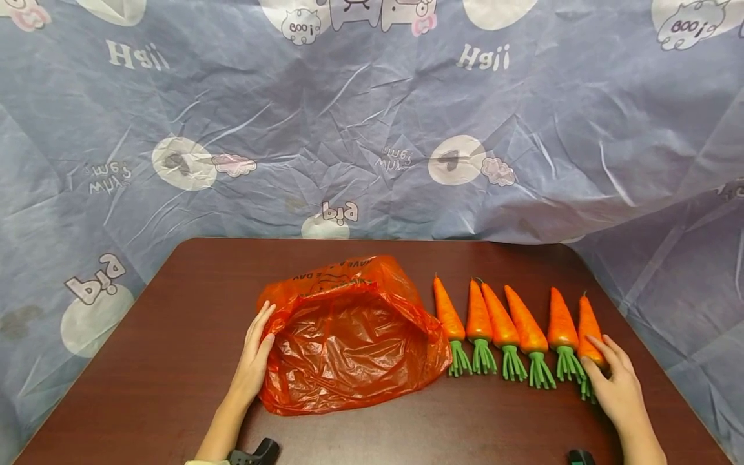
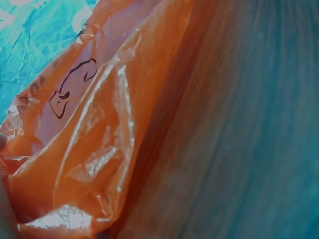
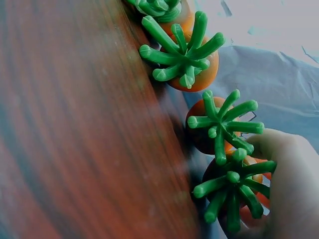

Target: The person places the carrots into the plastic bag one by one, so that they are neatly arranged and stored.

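A red-orange plastic bag (image 1: 349, 349) lies on the table, its mouth gaping toward me. At the bag's left edge, my left hand (image 1: 254, 355) holds the rim between thumb and fingers. The bag's crinkled side (image 2: 99, 149) fills much of the left wrist view, where only a sliver of that hand shows. Far to the right, my right hand (image 1: 619, 381) grips the rightmost carrot (image 1: 588, 320) around its thick end, just above the green stems. In the right wrist view, that carrot's stub-like stems (image 3: 233, 186) stick out beside the thumb.
Several more orange carrots with green stems lie in a row between bag and right hand, tips away from me; the leftmost carrot (image 1: 446, 307) is right beside the bag. The dark wooden table (image 1: 163, 336) ends at a blue-grey printed cloth (image 1: 372, 129) hanging behind.
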Demonstrator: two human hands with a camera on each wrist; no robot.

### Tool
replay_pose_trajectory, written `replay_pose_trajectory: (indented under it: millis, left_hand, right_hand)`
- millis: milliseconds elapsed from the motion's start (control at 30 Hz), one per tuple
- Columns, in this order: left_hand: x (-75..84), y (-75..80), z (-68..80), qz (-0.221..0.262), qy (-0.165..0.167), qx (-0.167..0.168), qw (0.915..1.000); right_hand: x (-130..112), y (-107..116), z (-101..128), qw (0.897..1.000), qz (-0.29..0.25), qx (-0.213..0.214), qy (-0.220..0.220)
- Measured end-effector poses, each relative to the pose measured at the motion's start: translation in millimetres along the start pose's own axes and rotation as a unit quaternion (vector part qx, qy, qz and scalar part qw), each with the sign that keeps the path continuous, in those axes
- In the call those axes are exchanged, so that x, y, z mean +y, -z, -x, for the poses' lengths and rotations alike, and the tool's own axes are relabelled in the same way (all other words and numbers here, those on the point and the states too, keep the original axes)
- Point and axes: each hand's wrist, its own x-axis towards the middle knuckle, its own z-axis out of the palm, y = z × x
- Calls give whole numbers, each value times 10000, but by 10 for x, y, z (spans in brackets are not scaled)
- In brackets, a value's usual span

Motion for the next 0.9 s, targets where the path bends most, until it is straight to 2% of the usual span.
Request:
replay_pose_trajectory:
  millis: [200, 467, 567, 667, 800, 900]
  left_hand:
    - [8, 1, 10, 48, -81, -16, 10000]
    - [28, -2, 15, -33, -183, -95, 9998]
    - [-41, -2, 9, 109, -216, -122, 9996]
    - [-179, -1, -1, 329, -200, -149, 9991]
    - [-350, -5, -10, 438, -198, -134, 9988]
    - [-401, -20, -8, 504, -215, -160, 9984]
  right_hand:
    - [-37, 35, -6, 9991, 72, -110, -393]
    - [-32, 75, 9, 9981, -43, -261, -560]
    - [-25, 76, 27, 9977, -51, -267, -622]
    - [-41, 92, 17, 9973, 38, -386, -616]
    - [-76, 123, -10, 9959, 298, -514, -677]
    - [-87, 143, -14, 9943, 518, -453, -811]
